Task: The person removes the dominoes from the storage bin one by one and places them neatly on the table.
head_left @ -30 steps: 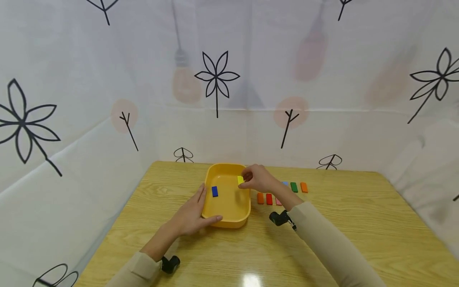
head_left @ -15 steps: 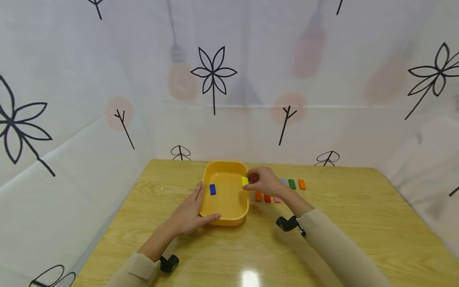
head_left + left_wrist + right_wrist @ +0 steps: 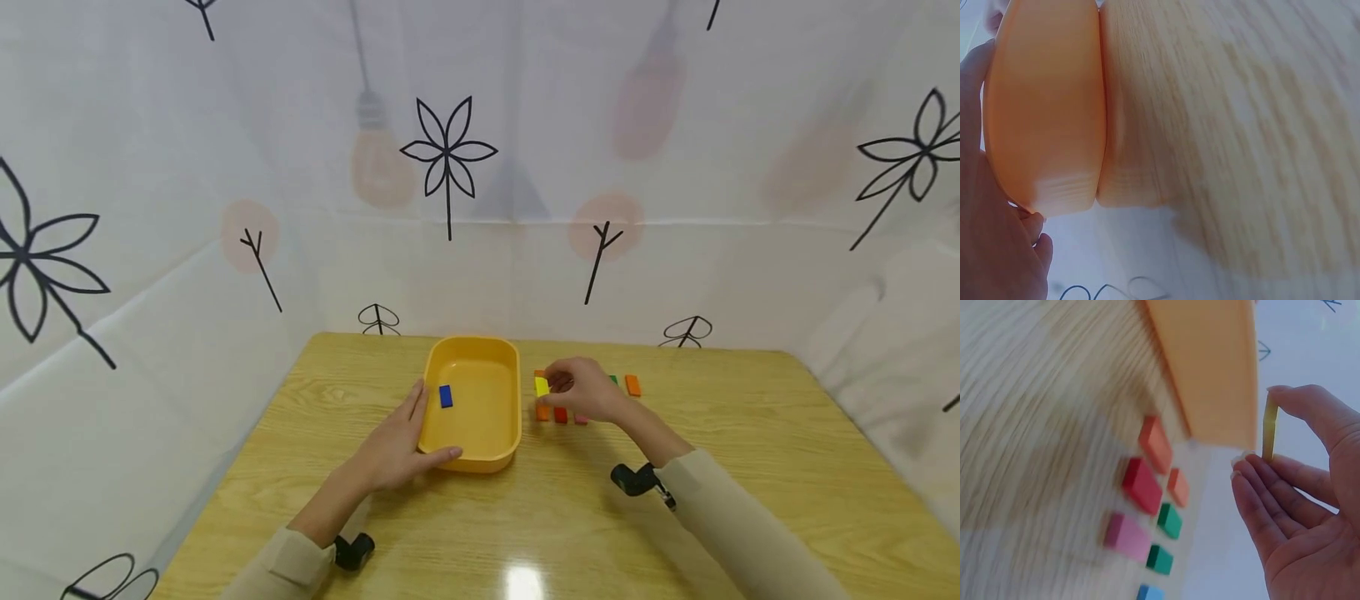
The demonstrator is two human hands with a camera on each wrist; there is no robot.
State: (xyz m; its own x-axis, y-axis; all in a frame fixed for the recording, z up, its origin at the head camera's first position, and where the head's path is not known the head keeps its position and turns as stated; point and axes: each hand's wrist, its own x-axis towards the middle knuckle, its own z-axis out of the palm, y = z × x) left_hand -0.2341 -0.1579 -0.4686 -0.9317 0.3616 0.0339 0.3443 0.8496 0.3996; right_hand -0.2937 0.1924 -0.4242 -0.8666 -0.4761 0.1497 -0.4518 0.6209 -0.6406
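Note:
My right hand (image 3: 588,390) pinches a small flat yellow block (image 3: 542,387) on edge between thumb and fingertips, above the table just right of a yellow plastic tub (image 3: 480,461). The right wrist view shows the yellow block (image 3: 1269,428) edge-on, held higher than the loose blocks. My left hand (image 3: 390,446) lies against the tub's left side with straight fingers, its thumb along the near rim. A dark blue block (image 3: 446,396) lies on the tub's floor, toward the left. In the left wrist view the tub's outer wall (image 3: 1047,112) hides its inside.
Right of the tub lie flat blocks: an orange one (image 3: 542,412), a red one (image 3: 560,415), a pink one (image 3: 1127,536), green ones (image 3: 1169,520) and a light blue one (image 3: 1150,592). Another orange block (image 3: 633,385) lies farther right. A patterned white curtain (image 3: 480,275) stands behind the wooden table (image 3: 480,533).
My right hand has moved right with the yellow block, from over the inside of the tub, past its right rim, to above the loose blocks. My left hand has stayed at the tub.

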